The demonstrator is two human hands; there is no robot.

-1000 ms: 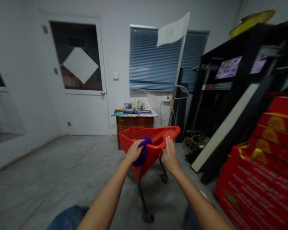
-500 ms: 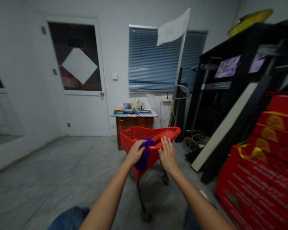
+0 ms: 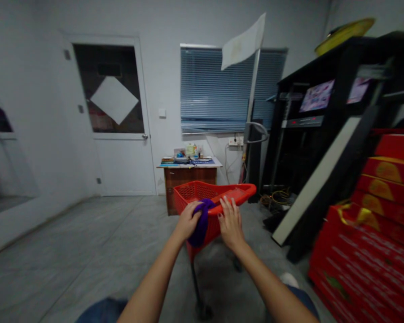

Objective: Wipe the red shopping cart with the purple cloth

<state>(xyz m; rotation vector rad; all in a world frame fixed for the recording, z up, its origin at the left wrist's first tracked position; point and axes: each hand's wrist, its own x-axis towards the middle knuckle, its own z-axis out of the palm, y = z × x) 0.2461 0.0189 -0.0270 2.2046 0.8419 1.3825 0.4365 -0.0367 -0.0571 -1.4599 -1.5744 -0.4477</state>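
Note:
A small red plastic shopping cart stands in front of me, its handle side towards me. My left hand is closed on a purple cloth draped over the near left part of the cart's handle bar. The cloth hangs down the outside of the basket. To the right of it, my right hand rests on the handle bar with its fingers stretched out over the red plastic. Nothing separate shows in that hand. The undersides of both palms are hidden.
Behind the cart is a wooden desk with small items on top. Stacked red boxes and a red bag stand at right, near a leaning white board and a black rack. A white door is at left.
The view has shifted slightly, so the cart and room sit a little lower. My left hand stays on the purple cloth; the right fingers have moved slightly on the handle bar.

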